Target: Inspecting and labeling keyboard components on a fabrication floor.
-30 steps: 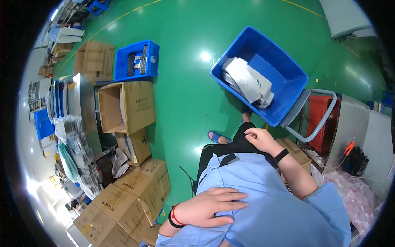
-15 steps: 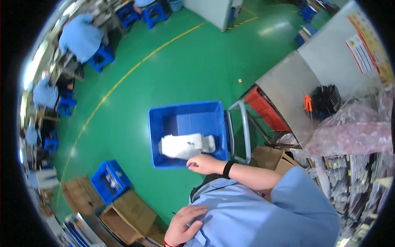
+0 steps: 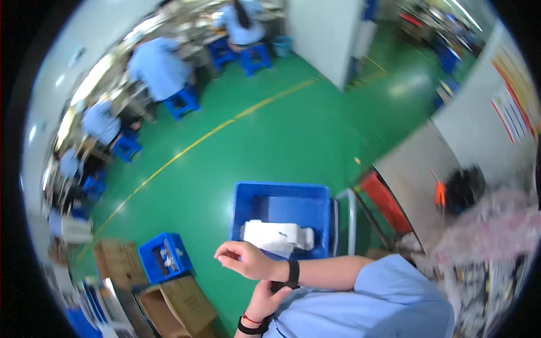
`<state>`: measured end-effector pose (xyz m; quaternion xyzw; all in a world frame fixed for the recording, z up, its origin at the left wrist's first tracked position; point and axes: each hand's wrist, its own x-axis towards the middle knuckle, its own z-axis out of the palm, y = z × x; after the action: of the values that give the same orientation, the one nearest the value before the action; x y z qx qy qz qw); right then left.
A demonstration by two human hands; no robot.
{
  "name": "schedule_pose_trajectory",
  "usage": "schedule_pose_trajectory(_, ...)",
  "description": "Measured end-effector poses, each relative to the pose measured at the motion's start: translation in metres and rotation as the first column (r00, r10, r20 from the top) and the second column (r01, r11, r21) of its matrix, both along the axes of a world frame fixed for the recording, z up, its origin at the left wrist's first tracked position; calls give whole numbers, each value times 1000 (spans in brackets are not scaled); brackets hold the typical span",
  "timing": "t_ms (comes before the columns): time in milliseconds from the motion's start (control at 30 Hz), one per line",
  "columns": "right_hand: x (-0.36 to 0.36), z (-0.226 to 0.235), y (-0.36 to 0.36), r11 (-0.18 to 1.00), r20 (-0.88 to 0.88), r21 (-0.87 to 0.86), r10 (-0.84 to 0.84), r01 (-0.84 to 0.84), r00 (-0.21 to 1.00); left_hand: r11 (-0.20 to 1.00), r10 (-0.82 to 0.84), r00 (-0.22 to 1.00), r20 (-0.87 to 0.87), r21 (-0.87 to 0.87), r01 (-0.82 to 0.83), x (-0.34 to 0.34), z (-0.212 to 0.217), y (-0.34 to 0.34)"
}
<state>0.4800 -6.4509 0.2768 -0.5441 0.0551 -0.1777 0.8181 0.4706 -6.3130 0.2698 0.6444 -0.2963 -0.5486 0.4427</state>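
From my feed, both hands are up in front of the chest and neither is on the goods. The right hand (image 3: 245,260) is raised palm-down, its fingers loosely curled with the thumb drawn in toward the fingertips. I cannot tell whether anything small is pinched there. The left hand (image 3: 265,298) sits just under the right forearm, touching it at the black wrist band (image 3: 293,273). Its fingers are hidden behind that forearm, so I cannot tell if they are spread or pressed together.

The nearest goods are in the large blue crate (image 3: 282,205), which stands on the green floor (image 3: 270,141) just beyond the right hand. A white wrapped bundle (image 3: 279,236) lies along its near wall. A metal cart frame (image 3: 350,217) stands just beside the crate's right wall.

I judge this to be a pause to adjust the band, not a grasp. Any reach for the bundle would call for the left hand to let go of the wrist, the right hand to spread, and a lean forward over the crate's near wall.

A smaller blue crate (image 3: 163,256) and cardboard boxes (image 3: 174,307) sit well apart to the left.
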Motion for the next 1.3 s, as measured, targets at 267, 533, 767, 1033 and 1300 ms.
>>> schedule_pose_trajectory(267, 8, 42, 154, 737, 386, -674, 400, -42, 831, 929, 367, 851, 376, -201, -311, -42, 24, 140)
schedule_pose_trajectory(533, -94, 75, 395, 529, 324, -613, 846, -587, 424, 580, 815, 532, 231, -335, -743, -190, 36, 340)
schedule_pose_trajectory(767, -234, 79, 567, 42, 0, -415, 999, -909, 46, 74, 929, -25, 369, -250, -965, -382, 48, 533)
schedule_pose_trajectory(1033, -354, 60, 733, -245, -149, -48, 960, -968, -236, -593, 638, -756, 146, -534, -603, -613, 25, 645)
schedule_pose_trajectory(1300, -499, 47, 963, -432, -209, -42, 886, -901, -415, -798, 351, -916, -194, -574, -184, -784, 31, 753)
